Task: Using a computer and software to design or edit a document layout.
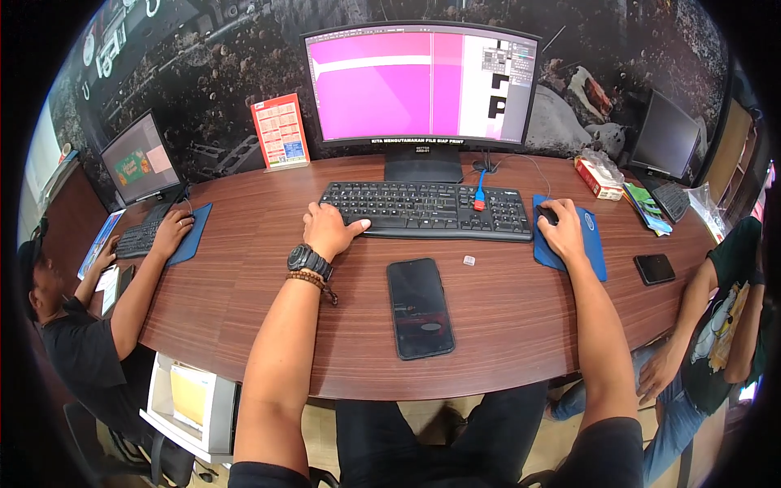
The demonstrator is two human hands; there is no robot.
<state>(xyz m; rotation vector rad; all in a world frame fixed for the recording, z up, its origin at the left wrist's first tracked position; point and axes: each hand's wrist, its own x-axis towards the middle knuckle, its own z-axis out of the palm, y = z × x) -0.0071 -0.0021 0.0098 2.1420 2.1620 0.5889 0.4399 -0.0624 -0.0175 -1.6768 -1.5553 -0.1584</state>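
Observation:
My left hand rests on the left end of a black keyboard, its thumb stretched out along the front edge and its other fingers over the keys. That wrist wears a black watch and a brown bead bracelet. Under my right hand is a dark computer mouse, gripped on a blue mouse pad. Behind the keyboard stands a wide curved monitor with a magenta and white design on its screen. A blue cable with a red end lies across the keyboard.
A black phone and a small pale cube lie before the keyboard. A red calendar stands left of the monitor. One person works at a computer on the left; another sits right, near a second phone.

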